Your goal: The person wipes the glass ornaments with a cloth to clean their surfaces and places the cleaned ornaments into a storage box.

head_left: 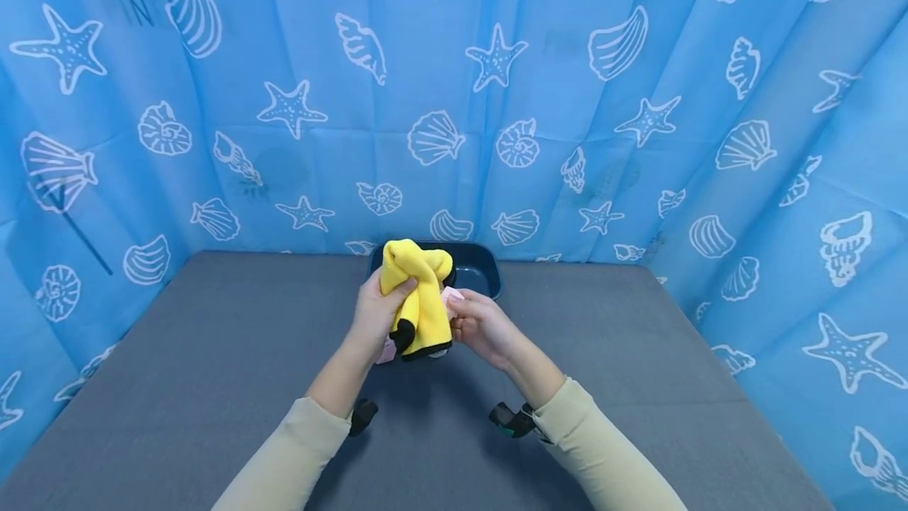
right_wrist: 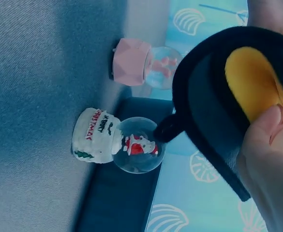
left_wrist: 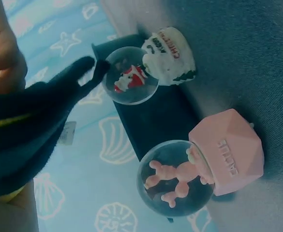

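My left hand grips a yellow cloth with black edging, its thumb over the folds. In the left wrist view the cloth's dark grey side faces the camera. Between the thumb and fingers of my right hand is a small pale pink piece, right beside the cloth; its kind cannot be told. Below the cloth, a snow globe with a faceted pink base marked CACTUS stands upright on the table. Near it stands a Christmas snow globe with a white base and a red-and-white figure inside.
Behind the hands a dark blue tray lies at the far edge of the grey table. A blue shell-print curtain hangs around the back and sides. Black wrist mounts show beneath the forearms.
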Available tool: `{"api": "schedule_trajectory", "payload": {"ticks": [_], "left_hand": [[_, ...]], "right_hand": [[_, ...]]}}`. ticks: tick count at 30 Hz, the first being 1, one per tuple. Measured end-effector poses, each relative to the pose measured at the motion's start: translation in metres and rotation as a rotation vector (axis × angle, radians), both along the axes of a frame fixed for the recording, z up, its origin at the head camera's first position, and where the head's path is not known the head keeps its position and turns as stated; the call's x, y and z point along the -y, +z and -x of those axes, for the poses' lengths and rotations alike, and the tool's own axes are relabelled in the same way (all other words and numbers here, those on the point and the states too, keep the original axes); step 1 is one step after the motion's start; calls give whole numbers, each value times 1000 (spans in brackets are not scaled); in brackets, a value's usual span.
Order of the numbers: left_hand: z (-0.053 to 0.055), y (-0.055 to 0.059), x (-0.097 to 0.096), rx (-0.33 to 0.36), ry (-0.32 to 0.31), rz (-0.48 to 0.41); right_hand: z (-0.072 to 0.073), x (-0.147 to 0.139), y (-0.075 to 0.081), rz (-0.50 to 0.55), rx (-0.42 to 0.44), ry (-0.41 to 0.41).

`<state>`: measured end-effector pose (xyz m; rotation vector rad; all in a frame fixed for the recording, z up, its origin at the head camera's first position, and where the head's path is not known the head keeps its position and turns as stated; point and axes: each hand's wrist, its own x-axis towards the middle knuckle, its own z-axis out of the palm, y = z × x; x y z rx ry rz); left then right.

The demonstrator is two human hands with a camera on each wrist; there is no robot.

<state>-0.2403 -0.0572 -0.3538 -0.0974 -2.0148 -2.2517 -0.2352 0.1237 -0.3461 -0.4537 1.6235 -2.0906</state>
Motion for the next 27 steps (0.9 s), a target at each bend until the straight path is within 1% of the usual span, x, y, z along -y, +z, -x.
{"api": "schedule_trajectory", "payload": {"ticks": [2, 5, 9, 11, 14, 16, 19, 21, 23, 27], "left_hand": [[0, 1, 0, -9, 34, -14], [1, 3, 4, -8, 39, -56], [1, 4, 12, 5, -13, -151], [-1, 5, 14, 6, -38, -170], [-5, 6, 12, -11, -99, -145], [-8, 5, 9, -21, -144, -98], [-11, 4, 4, -22, -191, -31], [-13, 2, 1, -9, -201, 8], [-15, 1, -2, 5, -200, 26], [-16, -1, -7, 38, -156, 21]], "right_hand": [[-1, -1, 0, -5, 15, 1], [-3, -2, 3, -9, 33, -8], [-3, -5, 6, 16, 34, -31], [-4, -6, 7, 25, 33, -42], [-4, -7, 6, 23, 23, -39], [-4, -7, 5, 1, 2, -31], [-4, -7, 3, -26, -29, -9], [-5, -7, 2, -37, -34, 1], [-5, -8, 0, -40, -39, 8], [-6, -10, -4, -58, -39, 19]]}}
